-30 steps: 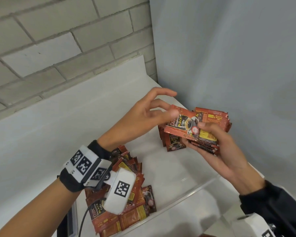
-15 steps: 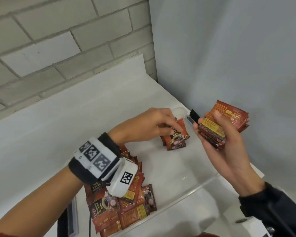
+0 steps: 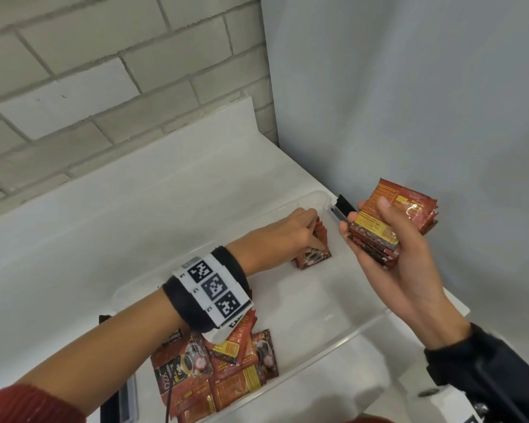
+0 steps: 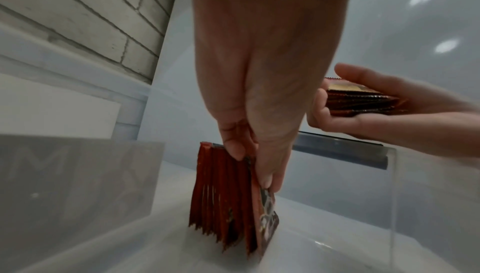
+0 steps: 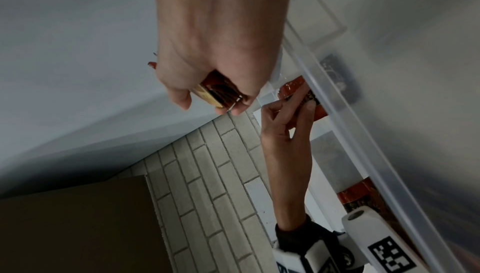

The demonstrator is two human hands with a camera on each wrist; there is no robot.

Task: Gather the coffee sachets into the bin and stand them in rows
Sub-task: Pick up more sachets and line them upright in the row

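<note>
A clear plastic bin sits on a white counter. In its far corner stands a short row of red coffee sachets. My left hand reaches down into the bin and pinches the front sachet upright against that row. My right hand hovers over the bin's right end and grips a flat stack of sachets. A loose pile of sachets lies in the bin's near left end, partly hidden under my left wrist.
A brick wall stands behind the counter, and a plain grey wall closes in on the right, close to my right hand. A black latch sits on the bin's far end. The bin floor between the row and the pile is bare.
My left hand took one sachet off the right hand's stack and carried it down into the bin to the standing row. The right hand drew its stack to the right.
</note>
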